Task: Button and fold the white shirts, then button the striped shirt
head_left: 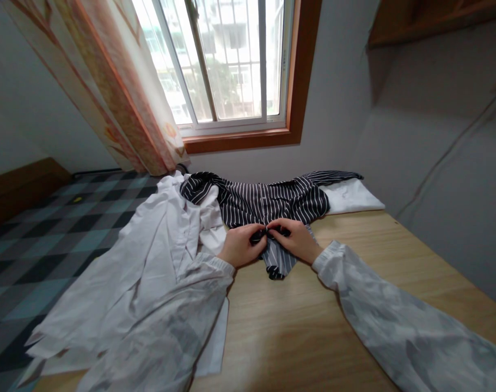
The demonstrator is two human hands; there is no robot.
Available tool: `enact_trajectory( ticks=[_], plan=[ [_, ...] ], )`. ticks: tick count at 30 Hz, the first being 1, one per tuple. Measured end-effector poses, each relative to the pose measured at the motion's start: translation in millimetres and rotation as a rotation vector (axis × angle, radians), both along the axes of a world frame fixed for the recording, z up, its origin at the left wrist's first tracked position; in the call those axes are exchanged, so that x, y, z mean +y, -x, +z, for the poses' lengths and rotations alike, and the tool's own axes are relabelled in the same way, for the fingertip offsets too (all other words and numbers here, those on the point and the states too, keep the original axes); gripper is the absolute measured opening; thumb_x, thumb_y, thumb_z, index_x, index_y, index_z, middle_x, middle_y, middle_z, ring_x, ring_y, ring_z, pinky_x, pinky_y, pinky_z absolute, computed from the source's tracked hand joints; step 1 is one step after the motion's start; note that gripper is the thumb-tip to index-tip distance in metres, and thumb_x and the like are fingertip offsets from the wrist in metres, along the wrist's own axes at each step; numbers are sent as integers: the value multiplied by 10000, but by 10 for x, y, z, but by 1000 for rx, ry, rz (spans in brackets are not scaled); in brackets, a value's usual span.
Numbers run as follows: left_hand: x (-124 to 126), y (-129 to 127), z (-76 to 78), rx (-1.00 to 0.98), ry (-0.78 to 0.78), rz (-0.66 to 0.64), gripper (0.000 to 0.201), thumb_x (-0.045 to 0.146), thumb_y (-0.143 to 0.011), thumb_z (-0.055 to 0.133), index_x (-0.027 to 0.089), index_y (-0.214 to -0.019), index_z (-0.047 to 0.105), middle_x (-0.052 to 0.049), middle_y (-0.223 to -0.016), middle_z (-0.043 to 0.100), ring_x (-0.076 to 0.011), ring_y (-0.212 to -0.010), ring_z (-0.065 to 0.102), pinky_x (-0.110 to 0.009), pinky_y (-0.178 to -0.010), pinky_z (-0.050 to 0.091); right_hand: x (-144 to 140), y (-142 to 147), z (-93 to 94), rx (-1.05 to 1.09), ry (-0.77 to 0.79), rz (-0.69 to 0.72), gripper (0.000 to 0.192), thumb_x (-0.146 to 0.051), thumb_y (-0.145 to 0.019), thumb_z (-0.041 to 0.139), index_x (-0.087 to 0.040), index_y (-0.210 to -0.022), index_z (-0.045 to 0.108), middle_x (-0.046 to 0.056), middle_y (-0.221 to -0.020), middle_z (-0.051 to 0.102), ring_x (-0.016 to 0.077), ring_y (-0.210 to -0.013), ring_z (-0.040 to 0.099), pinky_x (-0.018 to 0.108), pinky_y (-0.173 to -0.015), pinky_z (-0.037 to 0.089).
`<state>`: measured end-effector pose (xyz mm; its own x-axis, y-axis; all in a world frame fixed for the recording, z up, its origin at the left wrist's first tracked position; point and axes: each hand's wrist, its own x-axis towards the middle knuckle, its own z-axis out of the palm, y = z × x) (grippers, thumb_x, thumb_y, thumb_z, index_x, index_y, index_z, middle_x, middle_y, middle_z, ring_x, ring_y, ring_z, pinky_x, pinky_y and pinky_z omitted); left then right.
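A black shirt with white stripes [259,201] lies spread across the far part of the wooden table, its sleeves out to both sides. At its near edge, my left hand [243,242] pinches the cloth between thumb and fingers. My right hand [294,237] grips the same front edge just beside it, the fingertips of both hands nearly touching. Below them hangs the greyer inside of the fabric, ending in a dark rolled tip on the tabletop. A small button shows on the shirt's front, above the hands. What exactly lies between the fingertips is too small to make out.
White shirts [149,239] are heaped on the left, over the table's edge. Folded white cloth [351,196] lies under the right sleeve. The wooden table [374,256] adjoins a checked bed [14,261]. Behind are a window [231,65] and a curtain [121,81]; a shelf [435,24] hangs upper right.
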<state>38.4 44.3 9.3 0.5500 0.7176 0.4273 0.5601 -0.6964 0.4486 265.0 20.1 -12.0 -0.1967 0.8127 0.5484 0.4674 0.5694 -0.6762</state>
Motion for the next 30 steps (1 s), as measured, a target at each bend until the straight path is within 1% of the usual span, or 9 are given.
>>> enact_trajectory(
  ticks=[2,5,7,9,15,18,21,25,30],
  plan=[
    [29,-11,27,-103,118,-48,264,378,-1022,646,212,-1157,801,-59,-1058,839,-222,-949,778,-323,-853,581,0,-6,-7,-30,-15,-19,114,-250,-1023,709,-256,-1096,797,31,-1048,837,216,-932,773,375,-916,603],
    [91,-26,26,-211,295,-100,385,501,-1068,587,187,-1053,809,-53,-969,825,-199,-871,748,-291,-766,573,-8,-8,-15,-113,-58,-44,114,-234,-1014,713,-269,-1088,792,33,-1035,833,230,-939,765,389,-911,591],
    [128,-32,-1,-259,361,-107,407,543,-1036,639,172,-1017,806,-61,-941,817,-197,-847,735,-281,-733,568,-20,-5,-17,-148,-76,-47,118,-224,-1007,712,-272,-1095,775,34,-1034,828,233,-944,761,384,-900,586],
    [153,-33,-38,-301,395,-109,379,530,-989,711,164,-1026,802,-70,-941,818,-201,-849,737,-281,-730,573,-32,-2,-15,-146,-79,-35,132,-217,-1001,705,-268,-1115,745,33,-1043,821,229,-950,759,374,-893,583],
    [176,-22,-106,-363,393,-43,312,460,-931,787,172,-1036,844,-77,-989,848,-221,-889,770,-312,-792,610,-20,2,-22,-101,-54,-42,81,-268,-1031,682,-264,-1112,690,34,-1020,795,225,-948,752,363,-877,576],
    [174,-18,-109,-372,369,-9,298,442,-923,794,175,-1035,866,-78,-994,859,-232,-889,781,-328,-800,621,8,0,-32,-115,-34,-86,39,-286,-1025,712,-253,-1045,708,32,-970,792,230,-919,750,362,-862,566],
    [167,-18,-108,-378,379,-8,290,427,-921,795,179,-1047,878,-79,-998,866,-239,-895,793,-344,-818,633,26,-1,-35,-146,-17,-92,48,-287,-1019,733,-250,-988,739,30,-949,806,234,-898,755,365,-860,554],
    [162,-28,-120,-419,396,11,291,423,-906,813,179,-1051,875,-83,-992,867,-239,-880,798,-353,-812,645,36,0,-33,-155,-22,-96,25,-261,-1010,750,-245,-1012,769,34,-971,823,241,-911,761,382,-886,549],
    [174,-43,-137,-468,405,4,282,425,-884,838,167,-998,826,-81,-945,848,-219,-862,785,-318,-774,624,44,6,-28,-137,-12,-92,15,-243,-998,768,-241,-1005,782,29,-955,827,227,-892,766,376,-898,552]
  ],
)
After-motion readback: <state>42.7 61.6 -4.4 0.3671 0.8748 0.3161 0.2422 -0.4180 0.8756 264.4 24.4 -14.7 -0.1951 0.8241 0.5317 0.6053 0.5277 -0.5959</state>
